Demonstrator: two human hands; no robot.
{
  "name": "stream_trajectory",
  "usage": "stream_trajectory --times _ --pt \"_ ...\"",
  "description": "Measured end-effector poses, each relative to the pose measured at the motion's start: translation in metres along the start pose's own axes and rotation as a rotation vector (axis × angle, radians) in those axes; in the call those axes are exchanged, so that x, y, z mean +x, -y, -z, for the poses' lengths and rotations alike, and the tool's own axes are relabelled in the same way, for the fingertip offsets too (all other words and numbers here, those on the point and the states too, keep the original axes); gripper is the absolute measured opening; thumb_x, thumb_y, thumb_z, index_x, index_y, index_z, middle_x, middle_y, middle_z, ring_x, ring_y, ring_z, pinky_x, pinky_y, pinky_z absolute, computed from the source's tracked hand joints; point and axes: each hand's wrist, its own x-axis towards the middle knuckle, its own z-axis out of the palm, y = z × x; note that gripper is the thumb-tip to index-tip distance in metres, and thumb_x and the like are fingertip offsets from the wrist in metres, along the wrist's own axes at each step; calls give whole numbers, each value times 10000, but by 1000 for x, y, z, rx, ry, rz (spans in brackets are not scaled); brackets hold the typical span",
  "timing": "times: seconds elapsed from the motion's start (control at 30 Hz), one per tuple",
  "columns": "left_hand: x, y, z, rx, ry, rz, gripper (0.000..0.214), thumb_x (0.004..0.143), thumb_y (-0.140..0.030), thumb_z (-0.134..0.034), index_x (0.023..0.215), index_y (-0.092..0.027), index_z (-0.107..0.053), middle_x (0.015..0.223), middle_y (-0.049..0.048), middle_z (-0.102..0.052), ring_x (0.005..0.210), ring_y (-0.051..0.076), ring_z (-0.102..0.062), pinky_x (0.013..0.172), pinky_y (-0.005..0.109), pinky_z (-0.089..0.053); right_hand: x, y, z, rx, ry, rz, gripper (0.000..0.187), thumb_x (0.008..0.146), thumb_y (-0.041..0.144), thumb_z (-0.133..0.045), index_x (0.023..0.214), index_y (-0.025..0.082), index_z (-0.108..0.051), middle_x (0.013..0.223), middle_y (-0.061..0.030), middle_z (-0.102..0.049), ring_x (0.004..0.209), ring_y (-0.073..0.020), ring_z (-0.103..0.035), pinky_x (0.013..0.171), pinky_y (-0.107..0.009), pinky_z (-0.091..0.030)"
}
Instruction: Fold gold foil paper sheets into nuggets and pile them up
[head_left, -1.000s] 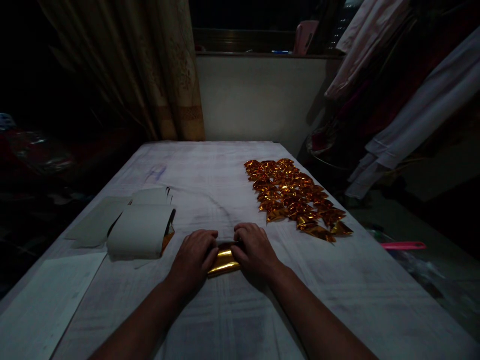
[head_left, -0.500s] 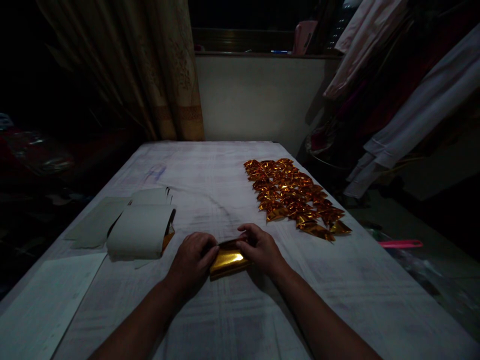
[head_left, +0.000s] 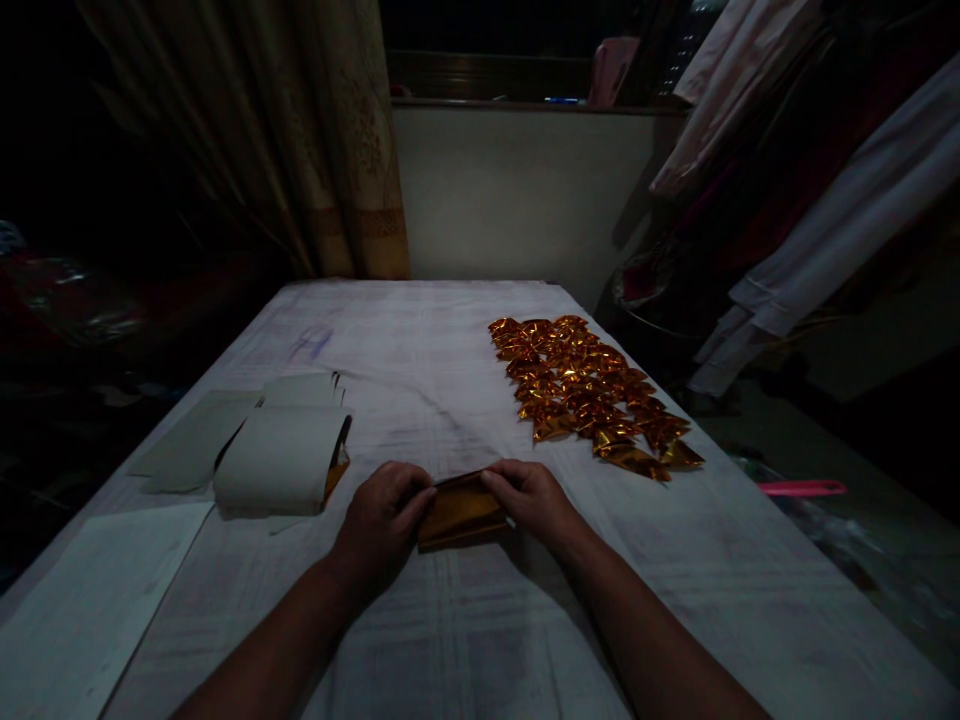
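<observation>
A folded sheet of gold foil paper [head_left: 463, 514] is held between my two hands near the middle of the table. My left hand [head_left: 385, 510] pinches its left end between thumb and fingers. At the other end, my right hand [head_left: 531, 500] grips the upper right corner, thumb on the near face. Left of my hands lies a curled stack of pale-backed paper [head_left: 277, 463], gold showing at its right edge. Several folded gold foil pieces [head_left: 585, 385] sit in rows at the right side of the table.
Flat pale sheets [head_left: 202, 430] lie behind the curled stack, and a white sheet [head_left: 82, 610] is at the near left. Clothes [head_left: 840, 220] hang off the table's right side. Beyond the right edge is a pink handle [head_left: 801, 488]. A curtain [head_left: 345, 150] hangs at the back.
My right hand has shifted slightly right and its raised fingers have come down onto the foil paper's corner. The foil has tilted and no longer shines brightly. My left hand keeps its pinch.
</observation>
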Motion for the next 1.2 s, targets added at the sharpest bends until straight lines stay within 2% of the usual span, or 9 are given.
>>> stream_trajectory --times 0.17,0.37,0.63,0.77,0.97,1.2 --pt "1 -2 2 23 -16 -18 159 897 -339 -560 826 -229 -652 821 30 -684 812 211 -624 766 340 -483 0 -2 -1 62 -32 -21 291 739 475 -677 749 192 -743 674 -5 -730 627 -170 -639 589 -257 -473" --pt "3 2 1 70 25 -14 201 894 -380 -567 802 -231 -667 804 27 -704 808 218 -637 776 357 -487 0 -1 -2 81 -120 -15 261 728 455 -687 749 199 -736 700 -21 -729 656 -181 -654 602 -266 -499" --pt "5 5 1 -34 25 18 190 874 -366 -588 812 -231 -707 818 30 -721 822 212 -654 796 354 -501 -1 2 -2 33 -179 1 246 709 446 -694 715 202 -720 674 -24 -716 626 -177 -640 592 -271 -495" --pt "5 9 -1 -63 24 77 181 834 -366 -637 747 -223 -704 756 27 -704 773 208 -647 764 351 -509 -2 2 -3 10 -212 26 238 712 438 -696 712 202 -722 658 -19 -698 622 -170 -630 577 -260 -494" --pt "4 12 -3 -238 -29 179 163 786 -364 -675 734 -211 -689 773 36 -701 757 200 -655 713 330 -529 -3 2 -4 12 -176 39 237 725 436 -684 747 205 -730 674 -19 -705 627 -170 -639 588 -264 -511" --pt "2 14 -5 -237 -64 183 124 773 -334 -667 757 -211 -674 805 35 -693 788 202 -654 729 329 -526 -2 2 -5 23 -164 61 278 765 453 -641 795 206 -767 746 -38 -751 702 -209 -696 656 -301 -548"
